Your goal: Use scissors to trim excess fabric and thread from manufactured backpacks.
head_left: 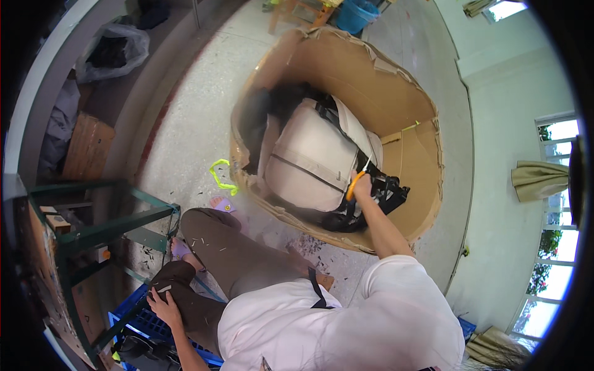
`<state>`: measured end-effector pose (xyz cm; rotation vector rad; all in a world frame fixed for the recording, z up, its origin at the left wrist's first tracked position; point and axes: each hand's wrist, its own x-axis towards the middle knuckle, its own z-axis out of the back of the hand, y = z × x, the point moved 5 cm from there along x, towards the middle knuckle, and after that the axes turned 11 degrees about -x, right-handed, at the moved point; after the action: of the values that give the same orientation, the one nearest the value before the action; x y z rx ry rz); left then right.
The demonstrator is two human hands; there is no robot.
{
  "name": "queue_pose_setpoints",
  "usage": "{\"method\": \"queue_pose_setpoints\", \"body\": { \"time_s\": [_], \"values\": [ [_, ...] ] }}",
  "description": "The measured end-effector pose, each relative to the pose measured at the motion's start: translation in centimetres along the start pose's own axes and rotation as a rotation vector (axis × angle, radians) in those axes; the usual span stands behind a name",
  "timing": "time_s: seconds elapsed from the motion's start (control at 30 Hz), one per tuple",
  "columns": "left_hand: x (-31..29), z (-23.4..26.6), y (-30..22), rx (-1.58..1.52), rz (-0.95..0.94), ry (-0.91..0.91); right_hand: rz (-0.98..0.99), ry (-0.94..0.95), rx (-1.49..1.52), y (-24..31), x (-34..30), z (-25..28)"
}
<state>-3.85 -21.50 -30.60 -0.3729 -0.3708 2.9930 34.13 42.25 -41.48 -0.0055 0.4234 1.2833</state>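
My right hand (364, 187) reaches into a large cardboard box (322, 49) and is closed around scissors (352, 184) with orange handles, the blades pointing away from me. Under and beside that hand lies a beige bag (309, 167) with a dark seam line and black straps. A bunch of black straps and buckles (390, 193) sits at its near right side. Other dark items in the box are blurred. My left hand (164, 307) lies on my dark trouser leg with fingers spread, holding nothing.
A green metal frame (117, 232) stands at left, beside a blue crate (148, 324) holding black items. A neon yellow strap (219, 176) and dark scraps (309, 244) lie on the floor near the box. A blue bucket (357, 15) stands behind it.
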Motion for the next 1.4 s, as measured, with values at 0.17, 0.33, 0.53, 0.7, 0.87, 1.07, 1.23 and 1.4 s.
{"method": "queue_pose_setpoints", "body": {
  "time_s": [0.17,0.33,0.53,0.7,0.87,1.07,1.23,1.4],
  "values": [
    [-2.0,0.3,0.2,0.032,-0.015,-0.024,-0.025,0.125,-0.087,4.5,-6.8,-0.8],
    [-2.4,0.6,-2.2,0.055,0.047,0.015,-0.074,0.029,0.268,3.0,-5.4,-2.2],
    [-2.2,3.7,-15.2,-0.374,-0.476,0.083,0.022,0.304,1.331,10.6,-5.6,4.1],
    [-8.1,11.1,-34.7,-0.499,-1.028,0.116,0.16,0.246,1.556,18.6,-17.3,15.6],
    [-10.1,11.8,-40.6,-0.289,-1.27,-0.021,0.272,0.206,1.506,21.8,-28.3,21.1],
    [-6.2,11.5,-36.6,-1.084,-0.988,-0.025,0.317,0.596,1.889,23.3,-35.6,24.0],
    [-4.8,20.8,-32.7,-1.168,-1.017,-0.349,0.583,0.831,1.647,23.2,-37.9,25.1],
    [-3.4,29.0,-25.5,-1.013,-1.026,-0.48,1.076,0.394,1.175,21.1,-36.9,28.2]
  ]
}}
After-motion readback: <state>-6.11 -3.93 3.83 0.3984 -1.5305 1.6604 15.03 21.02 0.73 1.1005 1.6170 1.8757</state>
